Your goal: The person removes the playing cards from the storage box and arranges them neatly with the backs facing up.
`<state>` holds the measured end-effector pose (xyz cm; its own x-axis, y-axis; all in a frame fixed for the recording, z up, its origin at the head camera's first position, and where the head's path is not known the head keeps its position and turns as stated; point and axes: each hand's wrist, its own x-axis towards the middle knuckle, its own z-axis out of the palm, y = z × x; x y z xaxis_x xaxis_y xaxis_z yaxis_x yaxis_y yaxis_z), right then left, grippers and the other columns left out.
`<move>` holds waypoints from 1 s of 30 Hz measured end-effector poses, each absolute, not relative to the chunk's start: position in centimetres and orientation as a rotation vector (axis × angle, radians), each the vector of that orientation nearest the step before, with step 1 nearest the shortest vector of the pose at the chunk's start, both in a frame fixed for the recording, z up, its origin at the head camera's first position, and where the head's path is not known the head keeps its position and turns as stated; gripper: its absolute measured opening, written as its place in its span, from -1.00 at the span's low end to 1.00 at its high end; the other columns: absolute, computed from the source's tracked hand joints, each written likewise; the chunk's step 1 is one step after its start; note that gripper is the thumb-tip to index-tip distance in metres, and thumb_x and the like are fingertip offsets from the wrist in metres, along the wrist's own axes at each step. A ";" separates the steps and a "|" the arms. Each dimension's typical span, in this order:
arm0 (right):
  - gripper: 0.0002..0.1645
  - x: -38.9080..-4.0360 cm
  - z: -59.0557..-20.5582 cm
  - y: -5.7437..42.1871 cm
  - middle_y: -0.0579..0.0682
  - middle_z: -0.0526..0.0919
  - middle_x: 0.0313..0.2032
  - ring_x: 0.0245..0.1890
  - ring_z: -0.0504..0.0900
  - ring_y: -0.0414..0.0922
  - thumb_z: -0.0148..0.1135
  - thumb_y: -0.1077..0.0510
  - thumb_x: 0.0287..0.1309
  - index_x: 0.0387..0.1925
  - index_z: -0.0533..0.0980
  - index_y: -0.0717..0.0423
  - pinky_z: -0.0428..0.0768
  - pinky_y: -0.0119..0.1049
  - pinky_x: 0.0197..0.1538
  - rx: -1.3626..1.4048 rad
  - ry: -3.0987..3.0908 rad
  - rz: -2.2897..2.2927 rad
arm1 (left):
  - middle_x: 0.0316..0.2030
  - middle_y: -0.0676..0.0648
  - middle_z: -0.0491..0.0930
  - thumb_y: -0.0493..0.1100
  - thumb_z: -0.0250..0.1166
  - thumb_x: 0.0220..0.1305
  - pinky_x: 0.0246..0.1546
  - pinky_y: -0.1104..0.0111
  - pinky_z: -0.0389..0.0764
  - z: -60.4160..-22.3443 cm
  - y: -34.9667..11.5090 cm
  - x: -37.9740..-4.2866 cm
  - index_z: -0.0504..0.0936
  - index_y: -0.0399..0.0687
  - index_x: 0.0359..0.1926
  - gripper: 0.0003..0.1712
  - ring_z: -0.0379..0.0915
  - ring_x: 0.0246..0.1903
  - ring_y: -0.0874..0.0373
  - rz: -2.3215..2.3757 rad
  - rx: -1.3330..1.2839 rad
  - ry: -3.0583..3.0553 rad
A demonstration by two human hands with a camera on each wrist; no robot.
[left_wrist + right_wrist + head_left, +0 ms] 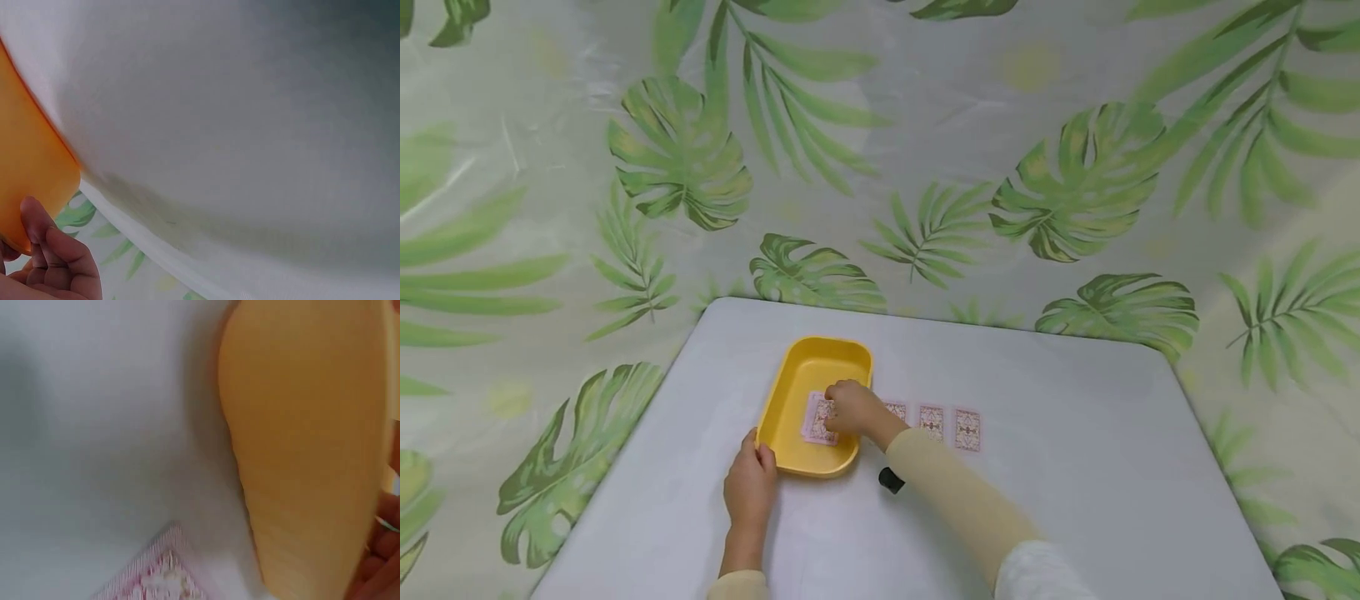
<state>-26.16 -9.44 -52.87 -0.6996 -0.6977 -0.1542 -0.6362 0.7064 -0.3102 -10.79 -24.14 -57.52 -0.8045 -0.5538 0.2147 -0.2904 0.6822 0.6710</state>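
Note:
A yellow tray stands on the white table with patterned playing cards inside, one overlapping another. My left hand grips its near left corner, thumb and fingers on the rim; the left wrist view shows those fingers against the orange-looking wall. Over the tray's right side reaches my right hand, its curled fingers pinching the upper card at its right edge. In the right wrist view the tray's outer wall hides much of that hand's fingers.
Right of the tray, several face-down cards lie in a row: one partly behind the right wrist, a middle card and an end card. A small black object shows beside the right forearm. Behind the table hangs a leaf-print sheet.

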 end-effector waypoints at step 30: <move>0.18 -26.5 -55.2 -12.5 0.06 0.42 0.20 0.20 0.34 0.00 0.45 -0.45 -0.38 0.25 0.40 0.14 0.22 0.09 0.30 -0.890 2.727 0.104 | -0.34 -0.36 0.61 -0.24 0.06 0.39 -0.39 -0.08 0.52 -57.4 -24.2 -11.0 0.46 -0.45 0.17 -0.57 0.51 -0.47 -0.21 -0.913 0.669 -2.488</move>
